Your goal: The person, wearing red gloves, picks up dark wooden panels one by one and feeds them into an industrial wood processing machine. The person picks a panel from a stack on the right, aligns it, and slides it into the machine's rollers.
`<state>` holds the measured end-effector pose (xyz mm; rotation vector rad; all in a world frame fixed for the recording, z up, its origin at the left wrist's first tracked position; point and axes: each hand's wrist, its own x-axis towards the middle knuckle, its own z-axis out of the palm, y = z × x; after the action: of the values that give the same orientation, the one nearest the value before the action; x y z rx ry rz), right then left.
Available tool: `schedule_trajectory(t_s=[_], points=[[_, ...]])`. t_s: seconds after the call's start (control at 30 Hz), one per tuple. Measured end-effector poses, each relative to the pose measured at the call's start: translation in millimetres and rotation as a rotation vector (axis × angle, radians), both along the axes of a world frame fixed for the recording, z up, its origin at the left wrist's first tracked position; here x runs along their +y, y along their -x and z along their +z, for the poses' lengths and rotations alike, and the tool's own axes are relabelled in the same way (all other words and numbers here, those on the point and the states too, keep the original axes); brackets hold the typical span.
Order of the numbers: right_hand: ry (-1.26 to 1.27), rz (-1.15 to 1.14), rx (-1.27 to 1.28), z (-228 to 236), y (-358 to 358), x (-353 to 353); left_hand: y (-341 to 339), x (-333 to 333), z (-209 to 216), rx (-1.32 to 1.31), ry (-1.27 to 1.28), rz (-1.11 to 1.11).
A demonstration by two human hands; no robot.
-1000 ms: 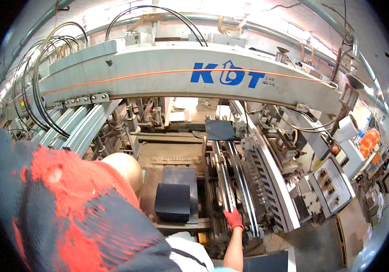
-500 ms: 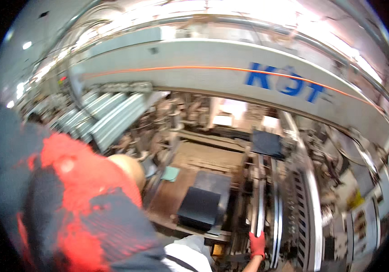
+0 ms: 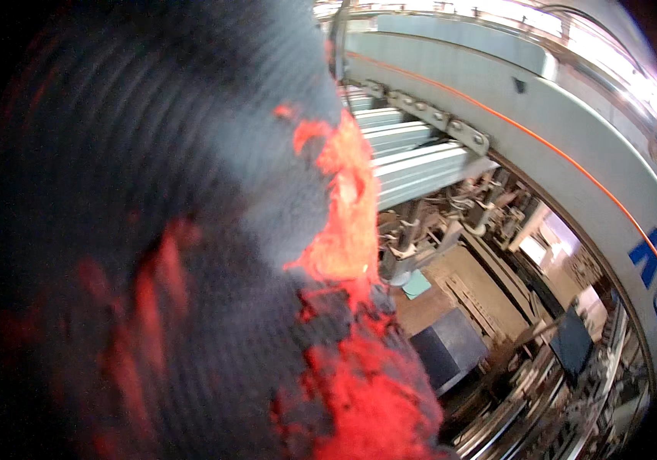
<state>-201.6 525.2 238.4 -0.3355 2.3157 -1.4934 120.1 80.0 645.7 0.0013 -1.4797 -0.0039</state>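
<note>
The left hand, in a dark ribbed-knit glove with a patchy red coating, fills the left side very near the viewer; its fingers cannot be made out, so whether they are apart, together or clamped on something cannot be told. The right hand does not appear. To the right of the glove and farther off, a dark, flat-faced rectangular block lies beside a smooth grey flat sheet on the machine's brown bed; the glove hides the block's near part, and no contact shows. Judged by its crisp edges, the block is stiff and probably fairly heavy, with smooth, perhaps slippery faces; opposite sides, low down, seem the best hold, sparing the corners. Farther right, a thin dark panel lies at the far end of long metal rails, beneath a pale grey beam.
</note>
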Motion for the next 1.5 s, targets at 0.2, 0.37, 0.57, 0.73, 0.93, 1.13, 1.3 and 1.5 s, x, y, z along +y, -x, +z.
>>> schedule_trajectory(t_s=[0.2,0.37,0.57,0.73,0.93,1.13,1.3,1.5], points=[[-0.217,0.034,0.057,-7,13,29,39,0,-27,-0.038,-0.024,-0.107],[-0.069,-0.154,-0.111,-64,26,68,66,-34,-54,-0.071,-0.113,-0.218],[-0.334,-0.233,0.028,19,-16,-28,142,-67,-88,-0.115,-0.131,-0.311],[-0.324,-0.32,-0.106,18,-12,-29,272,-67,-176,-0.294,-0.332,-0.641],[-0.436,-0.346,-0.11,19,-4,-21,285,-70,-518,-1.602,-1.011,-0.464],[-0.487,-0.418,-0.068,17,-11,-21,211,-80,-660,-2.193,-0.657,-0.12],[-0.492,-0.512,-0.231,29,-15,-24,194,-78,-700,-2.227,-0.744,-0.224],[-0.576,-0.495,-0.168,21,-16,-30,187,-106,-730,-1.851,-1.232,-0.413]])
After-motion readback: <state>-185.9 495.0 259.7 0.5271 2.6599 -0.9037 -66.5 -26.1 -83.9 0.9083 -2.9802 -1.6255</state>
